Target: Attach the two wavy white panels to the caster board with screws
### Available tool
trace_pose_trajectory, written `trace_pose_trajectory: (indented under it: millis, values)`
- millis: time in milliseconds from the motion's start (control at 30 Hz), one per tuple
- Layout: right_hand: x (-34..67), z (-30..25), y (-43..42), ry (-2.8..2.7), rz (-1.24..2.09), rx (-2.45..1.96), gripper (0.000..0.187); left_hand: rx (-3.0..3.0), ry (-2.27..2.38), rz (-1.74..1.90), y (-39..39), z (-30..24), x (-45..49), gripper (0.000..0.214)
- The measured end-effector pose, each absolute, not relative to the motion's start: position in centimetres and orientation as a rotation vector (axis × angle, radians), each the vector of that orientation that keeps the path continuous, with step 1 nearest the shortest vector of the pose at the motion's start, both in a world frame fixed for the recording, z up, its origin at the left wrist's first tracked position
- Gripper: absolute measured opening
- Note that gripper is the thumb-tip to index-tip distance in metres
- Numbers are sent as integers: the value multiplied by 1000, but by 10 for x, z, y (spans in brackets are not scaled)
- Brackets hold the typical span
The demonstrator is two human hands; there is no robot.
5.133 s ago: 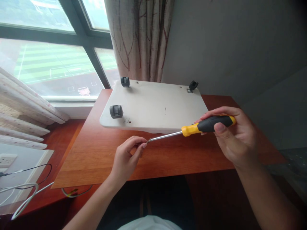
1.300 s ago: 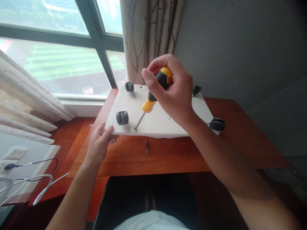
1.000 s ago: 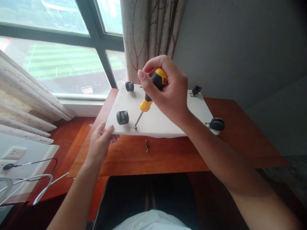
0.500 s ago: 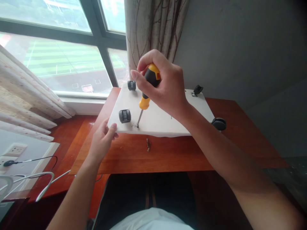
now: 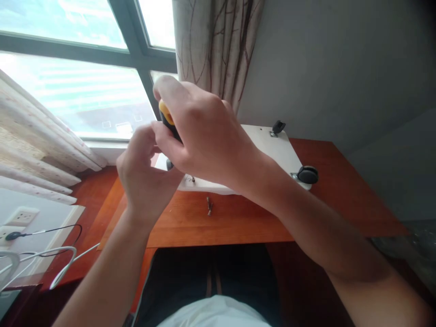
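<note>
My right hand (image 5: pixel 204 127) is closed round the black and yellow handle of a screwdriver (image 5: pixel 165 111), raised over the left part of a white board (image 5: pixel 265 143). My left hand (image 5: pixel 145 168) is curled up against the lower part of the screwdriver, with its fingertips partly hidden behind my right hand. The screwdriver's shaft and tip are out of sight. A screw (image 5: pixel 193 180) stands up from the board near its front edge. Just left of it, a dark caster (image 5: pixel 169 164) is mostly covered by my hands.
The board lies on a reddish-brown wooden table (image 5: pixel 259 222). Loose screws (image 5: pixel 209 206) lie in front of it. Two more casters, a far one (image 5: pixel 278 127) and a near one (image 5: pixel 307 174), sit at its right end. A window and curtain (image 5: pixel 214 50) stand behind; white cables (image 5: pixel 64 268) hang at left.
My right hand has lifted the screwdriver off the standing screw and moved it left. My left hand has let go of the board's corner and come up to the screwdriver.
</note>
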State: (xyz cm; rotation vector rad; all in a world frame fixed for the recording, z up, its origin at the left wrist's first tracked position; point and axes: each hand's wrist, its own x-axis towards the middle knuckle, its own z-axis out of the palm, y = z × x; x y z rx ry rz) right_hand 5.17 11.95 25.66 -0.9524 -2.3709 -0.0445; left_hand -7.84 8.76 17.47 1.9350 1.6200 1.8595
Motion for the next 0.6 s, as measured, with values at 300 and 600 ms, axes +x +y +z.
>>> trace_pose_trajectory:
  millis: [300, 600]
  values:
    - [76, 253, 130, -2303, 151, -900, 42, 1901, 1420, 1879, 102, 180, -75, 45]
    - [177, 142, 135, -2134, 319, -1285, 23, 2120, 1087, 1749, 122, 187, -105, 62]
